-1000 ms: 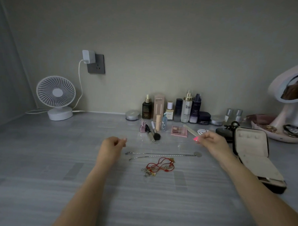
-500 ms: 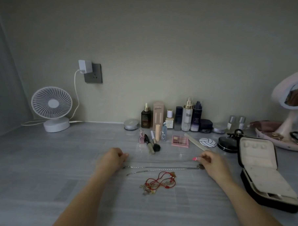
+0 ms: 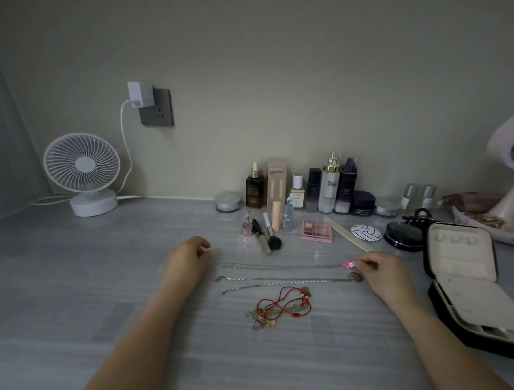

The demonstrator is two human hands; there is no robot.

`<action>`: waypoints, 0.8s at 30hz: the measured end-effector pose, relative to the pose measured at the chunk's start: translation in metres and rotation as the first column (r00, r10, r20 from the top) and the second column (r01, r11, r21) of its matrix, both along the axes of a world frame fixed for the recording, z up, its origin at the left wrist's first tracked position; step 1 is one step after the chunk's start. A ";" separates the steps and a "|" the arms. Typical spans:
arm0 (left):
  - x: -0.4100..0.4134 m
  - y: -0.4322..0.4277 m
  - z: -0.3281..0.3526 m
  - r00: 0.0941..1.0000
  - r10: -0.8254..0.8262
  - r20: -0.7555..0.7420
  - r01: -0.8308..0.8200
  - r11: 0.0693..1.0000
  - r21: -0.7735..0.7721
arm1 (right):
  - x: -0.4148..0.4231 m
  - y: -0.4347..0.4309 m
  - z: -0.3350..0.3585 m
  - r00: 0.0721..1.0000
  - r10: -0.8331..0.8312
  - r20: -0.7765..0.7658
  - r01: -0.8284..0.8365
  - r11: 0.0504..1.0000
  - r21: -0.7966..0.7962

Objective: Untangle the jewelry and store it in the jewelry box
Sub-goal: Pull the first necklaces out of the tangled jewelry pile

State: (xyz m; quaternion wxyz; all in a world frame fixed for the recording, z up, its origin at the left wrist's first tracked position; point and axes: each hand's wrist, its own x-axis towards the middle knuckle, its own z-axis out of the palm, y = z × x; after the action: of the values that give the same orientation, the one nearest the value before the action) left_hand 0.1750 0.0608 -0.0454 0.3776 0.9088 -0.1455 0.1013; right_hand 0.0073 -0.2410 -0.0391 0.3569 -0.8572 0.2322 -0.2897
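Our right hand [image 3: 384,275] rests on the grey table [image 3: 68,304], its fingertips pinching the pink pendant [image 3: 348,264] at the end of a thin silver chain [image 3: 279,266] that lies stretched straight across the table. Our left hand [image 3: 188,258] sits loosely curled at the chain's other end; we cannot tell whether it actually pinches the chain or merely rests beside it. Just nearer to us lies a second silver chain [image 3: 284,280] with a round pendant [image 3: 356,276], touching or almost touching our right hand. Below that sits a shorter silver strand [image 3: 240,289], and nearer still a knotted bundle of red cord bracelets [image 3: 283,306] with small charms. The open jewelry box [image 3: 464,280], black outside and cream inside, stands to the right, just beyond our right hand. We judge the chains light, limp and quick to kink or snag, so they are best taken at the pendant or clasp and lifted slowly. The red cords look soft and should be teased apart at the knots, not pulled. Cosmetics bottles [image 3: 329,186] line the wall behind.
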 end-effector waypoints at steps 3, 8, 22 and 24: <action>-0.001 -0.001 -0.002 0.998 -0.055 0.035 0.053 0.997 0.062 | 0.001 0.000 0.000 1.000 -0.009 -0.013 0.008 1.000 -0.019; -0.003 -0.004 -0.002 0.994 -0.102 0.033 0.096 0.986 0.136 | 0.002 -0.004 -0.004 1.000 -0.008 -0.010 0.008 1.000 -0.029; -0.005 0.000 -0.001 0.995 -0.094 0.036 0.071 0.909 0.410 | 0.008 -0.012 -0.013 0.999 -0.019 -0.038 0.017 0.998 -0.061; -0.005 0.007 -0.001 0.996 -0.084 0.015 0.069 0.899 0.431 | 0.008 -0.014 -0.015 0.999 -0.027 -0.035 0.024 0.997 -0.079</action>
State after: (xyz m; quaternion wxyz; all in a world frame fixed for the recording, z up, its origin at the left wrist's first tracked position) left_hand 0.1705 0.0676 -0.0459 0.1689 0.9615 -0.2060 0.0668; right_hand 0.0153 -0.2555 -0.0541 0.3151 -0.8725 0.2380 -0.2878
